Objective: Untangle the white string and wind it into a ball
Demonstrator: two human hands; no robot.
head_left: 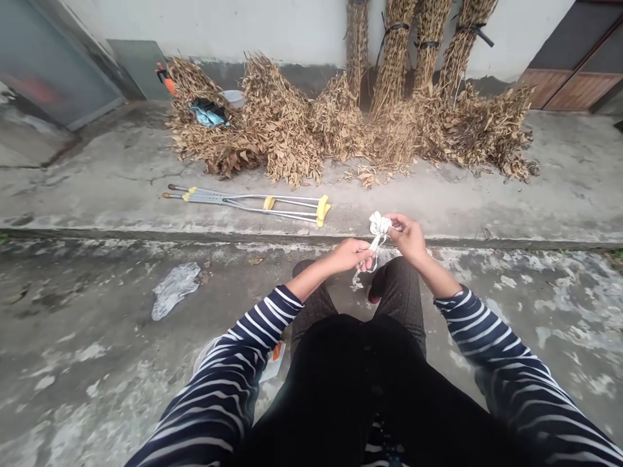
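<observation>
Between my two hands, above my knees, is a bunched white strip that looks like cloth or plastic ribbon. My left hand is closed around its lower part, thumb on top, and loose ends dangle below the fingers. My right hand pinches the looped upper bunch from the right side. Whether the strip is knotted cannot be made out.
A pair of crutches with yellow pads lies on the raised concrete ledge. Dried plant stalks are heaped along the wall, with tied bundles upright behind. A crumpled clear plastic bag lies on the ground at left.
</observation>
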